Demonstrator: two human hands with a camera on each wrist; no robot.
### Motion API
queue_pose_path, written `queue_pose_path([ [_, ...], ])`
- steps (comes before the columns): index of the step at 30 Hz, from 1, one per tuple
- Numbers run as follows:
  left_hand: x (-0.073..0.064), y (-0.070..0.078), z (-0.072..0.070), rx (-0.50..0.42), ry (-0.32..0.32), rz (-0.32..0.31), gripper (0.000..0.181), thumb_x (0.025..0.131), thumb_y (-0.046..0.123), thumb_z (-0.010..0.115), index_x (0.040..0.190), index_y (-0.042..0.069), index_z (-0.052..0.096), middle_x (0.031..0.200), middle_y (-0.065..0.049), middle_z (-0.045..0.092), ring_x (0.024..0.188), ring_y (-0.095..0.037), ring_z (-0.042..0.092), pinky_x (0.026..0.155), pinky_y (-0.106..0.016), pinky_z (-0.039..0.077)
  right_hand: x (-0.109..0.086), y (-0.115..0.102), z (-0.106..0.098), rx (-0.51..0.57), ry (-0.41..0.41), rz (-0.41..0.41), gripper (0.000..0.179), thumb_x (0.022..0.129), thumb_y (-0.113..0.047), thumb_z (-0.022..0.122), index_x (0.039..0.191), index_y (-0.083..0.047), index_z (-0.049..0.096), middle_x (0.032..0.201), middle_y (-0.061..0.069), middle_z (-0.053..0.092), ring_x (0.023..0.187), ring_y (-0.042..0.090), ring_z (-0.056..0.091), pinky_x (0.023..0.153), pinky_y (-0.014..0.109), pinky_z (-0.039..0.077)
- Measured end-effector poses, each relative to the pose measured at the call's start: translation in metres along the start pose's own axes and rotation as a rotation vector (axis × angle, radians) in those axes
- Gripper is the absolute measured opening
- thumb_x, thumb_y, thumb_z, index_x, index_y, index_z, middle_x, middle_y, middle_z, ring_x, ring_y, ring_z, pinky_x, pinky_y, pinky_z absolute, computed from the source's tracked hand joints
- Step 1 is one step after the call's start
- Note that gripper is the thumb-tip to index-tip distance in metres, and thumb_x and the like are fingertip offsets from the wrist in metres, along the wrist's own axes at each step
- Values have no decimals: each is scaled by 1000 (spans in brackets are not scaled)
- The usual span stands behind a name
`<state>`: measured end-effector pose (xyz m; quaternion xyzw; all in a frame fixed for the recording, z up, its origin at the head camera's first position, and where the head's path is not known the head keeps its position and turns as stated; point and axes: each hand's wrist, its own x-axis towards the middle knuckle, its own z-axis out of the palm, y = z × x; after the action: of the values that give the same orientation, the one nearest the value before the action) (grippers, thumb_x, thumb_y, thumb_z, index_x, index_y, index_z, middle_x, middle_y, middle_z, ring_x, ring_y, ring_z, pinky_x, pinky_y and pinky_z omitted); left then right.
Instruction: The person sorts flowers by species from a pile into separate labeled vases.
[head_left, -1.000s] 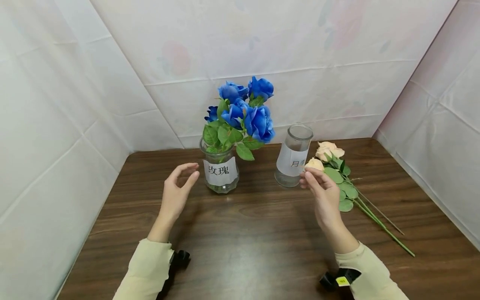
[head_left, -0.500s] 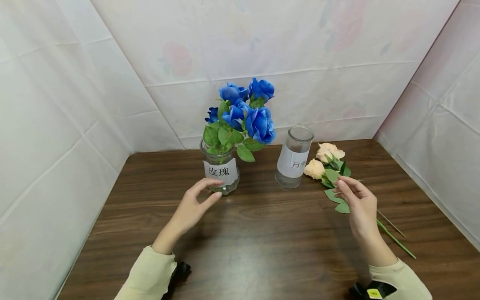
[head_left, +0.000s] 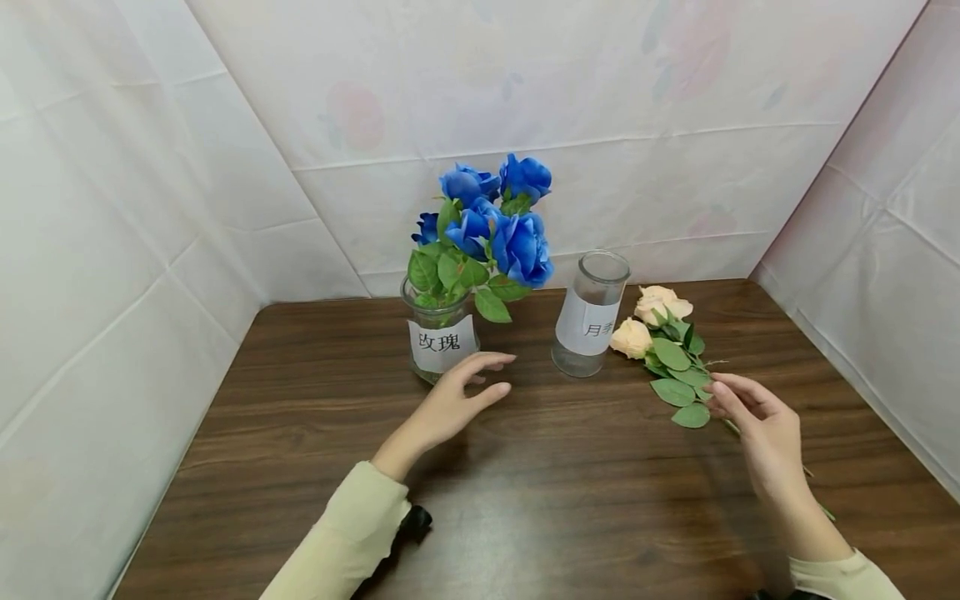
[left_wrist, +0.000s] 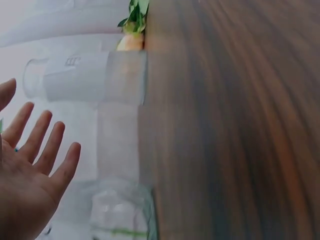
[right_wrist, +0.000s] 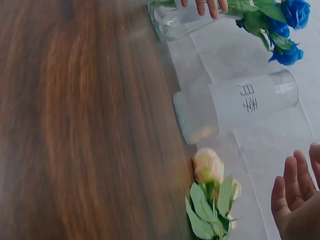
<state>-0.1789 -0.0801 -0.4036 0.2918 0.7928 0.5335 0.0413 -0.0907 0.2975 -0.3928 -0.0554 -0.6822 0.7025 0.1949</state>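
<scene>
My left hand (head_left: 456, 402) is in front of the round glass vase (head_left: 431, 346), its fingers apart and holding nothing. That vase has a paper label and holds several blue roses (head_left: 521, 248) with green leaves. A taller glass vase (head_left: 588, 321), also labelled, stands to its right with no flowers in it. Two peach-coloured roses (head_left: 632, 337) lie on the table beside the taller vase. Over their stems hovers my right hand (head_left: 768, 437), hiding part of them in the head view. In the right wrist view its fingers (right_wrist: 294, 187) are spread and grip nothing.
The dark wood table (head_left: 540, 500) fills the foreground. A pale patterned cloth (head_left: 637, 192) hangs behind it, close behind the vases, and more white cloth (head_left: 127, 275) encloses the left and right sides.
My left hand has moved right, across the front of the round vase. My right hand has moved right and nearer me, from the peach blooms to over the stems. Vases and flowers stay put.
</scene>
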Motion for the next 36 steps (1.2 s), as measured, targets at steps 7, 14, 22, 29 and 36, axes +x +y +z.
queue_pose_path([
  [7, 35, -5, 27, -50, -8, -1, 47, 102, 30, 58, 146, 15, 49, 145, 2, 48, 132, -19, 44, 106, -50, 39, -2, 0, -17, -1, -33, -9, 20, 95, -2, 65, 114, 4, 69, 91, -2, 75, 76, 9, 69, 71, 19, 56],
  [14, 70, -4, 46, -97, 60, -10, 49, 104, 34, 53, 150, 19, 44, 150, 0, 43, 137, -20, 38, 110, -51, 34, -4, 0, -26, -15, -40, 13, 21, 95, -3, 65, 114, 3, 69, 92, -4, 75, 77, 7, 68, 71, 18, 55],
  [22, 105, 1, 60, -145, 124, -65, 51, 104, 37, 49, 152, 22, 40, 153, 0, 39, 140, -19, 34, 112, -45, 34, -3, 0, -33, -60, -54, 27, 22, 96, -5, 65, 117, 0, 69, 93, -5, 75, 78, 8, 68, 71, 17, 54],
  [29, 130, 6, 68, -229, 135, -48, 53, 104, 33, 49, 154, 20, 36, 155, -3, 38, 142, -20, 32, 114, -50, 29, -4, 5, -36, -25, -79, 21, 21, 96, -1, 63, 115, -2, 71, 93, -5, 75, 79, 6, 68, 70, 17, 54],
  [36, 144, 10, 71, -305, 143, -63, 56, 104, 31, 51, 156, 21, 32, 157, -5, 35, 145, -24, 29, 117, -48, 26, 0, 5, -40, -130, -73, 45, 22, 96, -8, 66, 117, -2, 70, 92, -8, 74, 78, 6, 67, 69, 16, 54],
])
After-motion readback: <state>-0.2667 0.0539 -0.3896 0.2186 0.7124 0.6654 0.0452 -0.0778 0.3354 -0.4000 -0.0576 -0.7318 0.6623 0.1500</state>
